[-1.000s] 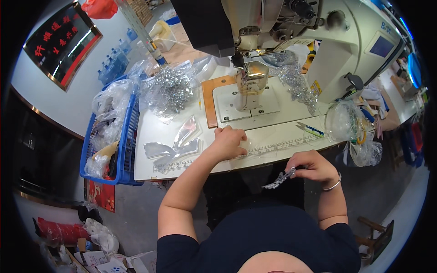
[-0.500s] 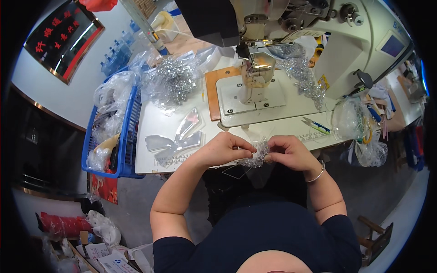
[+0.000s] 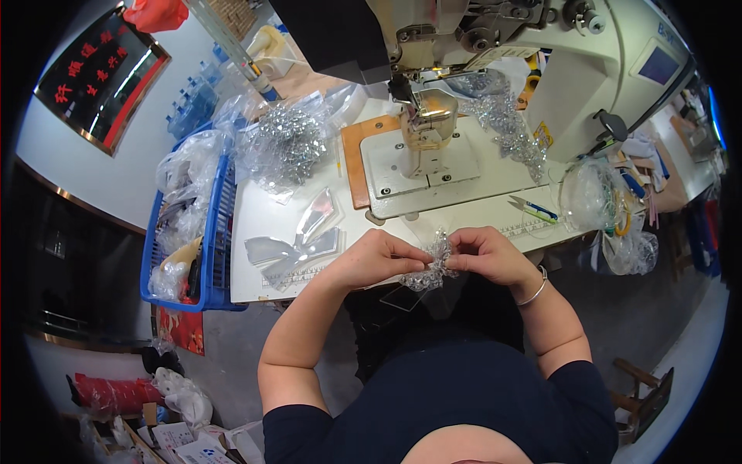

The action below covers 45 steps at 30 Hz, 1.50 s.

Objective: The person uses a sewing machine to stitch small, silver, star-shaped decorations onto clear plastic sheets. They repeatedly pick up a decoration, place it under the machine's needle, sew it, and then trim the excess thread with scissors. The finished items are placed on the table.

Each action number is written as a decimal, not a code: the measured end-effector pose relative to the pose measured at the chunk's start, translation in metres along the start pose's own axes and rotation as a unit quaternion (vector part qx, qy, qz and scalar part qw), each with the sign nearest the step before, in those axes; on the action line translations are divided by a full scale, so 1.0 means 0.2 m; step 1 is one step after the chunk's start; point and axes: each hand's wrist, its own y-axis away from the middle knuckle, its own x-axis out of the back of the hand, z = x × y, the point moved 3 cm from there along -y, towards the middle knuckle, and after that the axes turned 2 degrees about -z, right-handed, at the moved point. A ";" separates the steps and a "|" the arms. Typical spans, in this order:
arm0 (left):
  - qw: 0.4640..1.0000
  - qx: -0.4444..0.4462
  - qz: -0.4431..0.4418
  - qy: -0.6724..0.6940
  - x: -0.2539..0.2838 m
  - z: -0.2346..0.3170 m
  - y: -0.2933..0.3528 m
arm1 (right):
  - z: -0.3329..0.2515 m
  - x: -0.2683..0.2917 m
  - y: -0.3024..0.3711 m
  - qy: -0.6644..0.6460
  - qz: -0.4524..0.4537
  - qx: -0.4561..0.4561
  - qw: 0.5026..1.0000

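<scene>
My left hand point(image 3: 384, 258) and my right hand point(image 3: 488, 257) meet at the front edge of the white table. Between them is a small silvery piece point(image 3: 429, 278) covered in clear sparkling beads or stones, pinched by both hands from its two sides. Fingers hide part of it, and its exact kind is not clear. Left of my left hand, flat shiny transparent cut pieces point(image 3: 300, 249) lie on the table. Just beyond my hands stands a white sewing machine point(image 3: 580, 100) with a raised post point(image 3: 427, 139) on a metal plate.
A clear bag of glittering pieces point(image 3: 287, 143) lies at the back left, beside a blue basket point(image 3: 220, 232) of plastic-wrapped things. Another sparkling strip point(image 3: 514, 139) drapes under the machine arm. Thread snips point(image 3: 533, 209) lie right of my hands, near a crumpled plastic bag point(image 3: 591, 195).
The sparkling piece has been lifted and turned slightly, so more of it shows between my fingers. My view has shifted a little; both hands keep their pinch.
</scene>
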 end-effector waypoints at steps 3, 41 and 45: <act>1.000 0.010 0.006 0.028 -0.01 -0.02 0.00 | 0.02 -0.01 0.00 0.022 0.037 -0.002 0.999; 0.816 -0.158 0.255 0.495 -0.35 -0.23 -0.01 | -0.31 0.02 -0.15 0.171 -0.108 -0.129 0.971; 0.736 -0.208 0.332 0.552 -0.34 -0.21 -0.02 | -0.26 0.32 -0.16 -0.256 0.052 -0.003 0.965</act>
